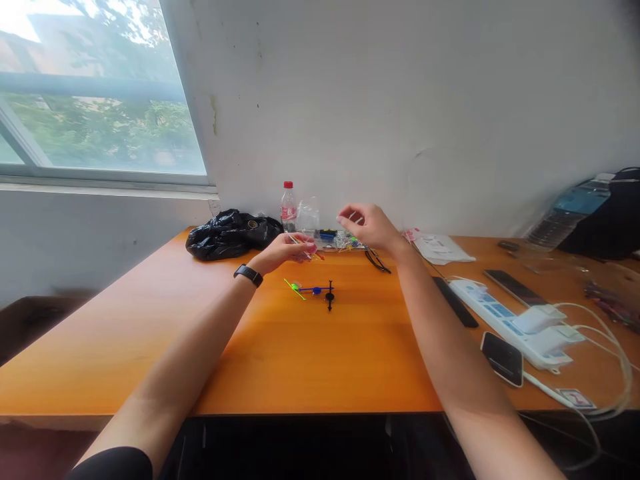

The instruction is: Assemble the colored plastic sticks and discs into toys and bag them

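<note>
My left hand [285, 250], with a black watch on its wrist, is closed on a few thin coloured sticks and a pink piece, just above the orange table [200, 333]. My right hand [367, 225] hovers over a clear bag of small coloured parts [339, 239] at the back of the table, fingers curled in a pinch; what they hold is too small to make out. On the table in front of both hands lies a small built piece [314, 290] of green, blue and black sticks and balls.
A black plastic bag [231, 233] and a red-capped bottle [289, 208] stand at the back by the wall. To the right lie papers [443, 248], a white power strip [510, 320] with cables, phones [501, 358] and a dark remote [455, 301].
</note>
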Demonstrator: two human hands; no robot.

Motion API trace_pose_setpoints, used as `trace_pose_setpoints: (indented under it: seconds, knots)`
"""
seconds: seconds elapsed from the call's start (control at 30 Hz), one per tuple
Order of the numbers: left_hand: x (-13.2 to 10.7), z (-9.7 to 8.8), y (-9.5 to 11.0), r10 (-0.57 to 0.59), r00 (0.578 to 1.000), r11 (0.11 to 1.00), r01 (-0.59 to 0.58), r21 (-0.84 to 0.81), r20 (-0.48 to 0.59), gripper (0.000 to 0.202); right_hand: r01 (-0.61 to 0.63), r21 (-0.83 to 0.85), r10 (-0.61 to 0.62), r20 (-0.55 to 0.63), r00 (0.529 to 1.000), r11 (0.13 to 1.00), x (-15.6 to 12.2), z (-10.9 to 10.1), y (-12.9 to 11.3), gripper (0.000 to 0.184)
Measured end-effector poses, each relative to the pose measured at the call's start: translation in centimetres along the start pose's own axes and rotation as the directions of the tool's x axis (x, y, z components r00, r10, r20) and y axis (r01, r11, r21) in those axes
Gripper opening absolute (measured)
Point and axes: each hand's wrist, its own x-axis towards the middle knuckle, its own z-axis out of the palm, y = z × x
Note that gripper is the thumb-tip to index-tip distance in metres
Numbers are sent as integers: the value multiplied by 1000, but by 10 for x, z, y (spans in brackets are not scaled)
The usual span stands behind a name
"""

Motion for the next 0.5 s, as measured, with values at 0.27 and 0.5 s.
trace_pose_setpoints:
  seconds: [0.27,0.5]
  knots:
    - [0,-2,-3,-53,998,998,55,37,-38,67,-13,-80,67,729,681,997,4,40,36,36]
    - [2,-2,0,-34,999,994,34,100,-5,67,21,-178,139,829,541,984,2,70,30,49]
